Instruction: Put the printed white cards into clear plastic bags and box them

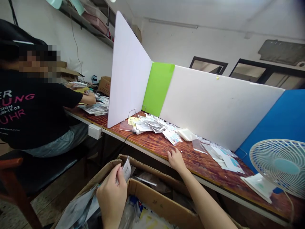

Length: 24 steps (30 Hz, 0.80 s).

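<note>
- Nearest me, my left hand (111, 197) is closed over the open cardboard box (152, 198), its fingers pinching a white slip (126, 168) that stands up past the fingertips.
- A translucent plastic sleeve (76, 208) runs from that grip down and away to the left, its long axis slanting across the box's near corner; I can't tell whether it's joined to the slip.
- Inside the box I see crumpled clear plastic (127, 216) and printed sheets (150, 221).
- My right hand (176, 160) is open, fingers spread and resting on the edge of the wooden tabletop (152, 149), holding nothing. The left hand is the one nearer the held items, while the right is nearer the table's loose goods.
- Beyond the right hand lies a heap of small plastic packets (149, 124), with printed cards (225, 162) further right.
- Along the back stand a white divider panel (214, 105), a green panel (157, 89) and a blue panel (274, 117), and a white desk fan (280, 163) sits at the right end of the table.
- Past the divider, a co-worker (30, 105) in a dark T-shirt sits with a hand (91, 100) at a stack of papers (94, 108).
</note>
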### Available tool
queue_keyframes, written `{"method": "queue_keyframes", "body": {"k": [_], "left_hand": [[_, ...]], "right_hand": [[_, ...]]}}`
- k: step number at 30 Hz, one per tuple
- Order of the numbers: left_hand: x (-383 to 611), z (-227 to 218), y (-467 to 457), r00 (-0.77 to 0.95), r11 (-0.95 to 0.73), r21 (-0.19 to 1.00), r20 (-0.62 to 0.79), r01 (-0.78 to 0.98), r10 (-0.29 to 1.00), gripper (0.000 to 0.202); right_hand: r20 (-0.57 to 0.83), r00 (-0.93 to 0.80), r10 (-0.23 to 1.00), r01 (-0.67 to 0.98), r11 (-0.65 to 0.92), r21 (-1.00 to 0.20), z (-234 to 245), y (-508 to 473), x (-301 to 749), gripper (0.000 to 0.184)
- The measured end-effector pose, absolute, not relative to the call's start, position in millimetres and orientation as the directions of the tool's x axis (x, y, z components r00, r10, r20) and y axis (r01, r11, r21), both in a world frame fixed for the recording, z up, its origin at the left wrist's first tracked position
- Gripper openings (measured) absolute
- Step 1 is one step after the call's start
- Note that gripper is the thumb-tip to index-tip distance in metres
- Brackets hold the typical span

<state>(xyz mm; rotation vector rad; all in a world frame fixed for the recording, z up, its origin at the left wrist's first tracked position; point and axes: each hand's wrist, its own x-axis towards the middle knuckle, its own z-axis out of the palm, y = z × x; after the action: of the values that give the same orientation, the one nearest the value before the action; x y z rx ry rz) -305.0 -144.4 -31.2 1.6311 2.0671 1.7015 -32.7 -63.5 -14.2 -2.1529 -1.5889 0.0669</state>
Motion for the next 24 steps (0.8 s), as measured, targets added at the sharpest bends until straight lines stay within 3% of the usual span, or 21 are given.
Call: {"method": "queue_keyframes", "body": {"k": [3,7,10,15,17,21,24], "left_hand": [[-307,-37,-144,-0.407,-0.138,0.552,0.74,0.822,0.535,0.026],[-316,-37,-145,-0.333,-0.051,0.392,0.836,0.918,0.436,0.025],[-321,-35,-148,-0.339,0.098,0.335,0.805,0.937,0.486,0.026],[-325,-38,-149,-0.421,0.28,0.315,0.635,0.907,0.648,0.031],[-324,-39,-145,-0.383,0.221,0.318,0.66,0.922,0.646,0.032],[-318,-38,-138,-0.25,-0.114,0.359,0.813,0.927,0.526,0.031],[-317,-42,-140,-0.151,-0.229,0.38,0.746,0.896,0.649,0.022]], "right_hand": [[0.187,0.384,0.904,0.903,-0.327,-0.278,-28,-42,-17,0.04],[0.146,0.384,0.912,0.915,-0.355,-0.192,-37,-24,5,0.047],[0.143,0.352,0.925,0.931,-0.33,-0.158,-38,-12,18,0.049],[0.166,0.263,0.95,0.963,-0.247,-0.112,-38,7,30,0.047],[0.184,0.228,0.956,0.972,-0.213,-0.095,-38,11,32,0.044],[0.232,0.195,0.953,0.981,-0.185,-0.066,-38,11,34,0.039],[0.264,0.187,0.946,0.982,-0.18,-0.049,-37,6,33,0.037]]}}
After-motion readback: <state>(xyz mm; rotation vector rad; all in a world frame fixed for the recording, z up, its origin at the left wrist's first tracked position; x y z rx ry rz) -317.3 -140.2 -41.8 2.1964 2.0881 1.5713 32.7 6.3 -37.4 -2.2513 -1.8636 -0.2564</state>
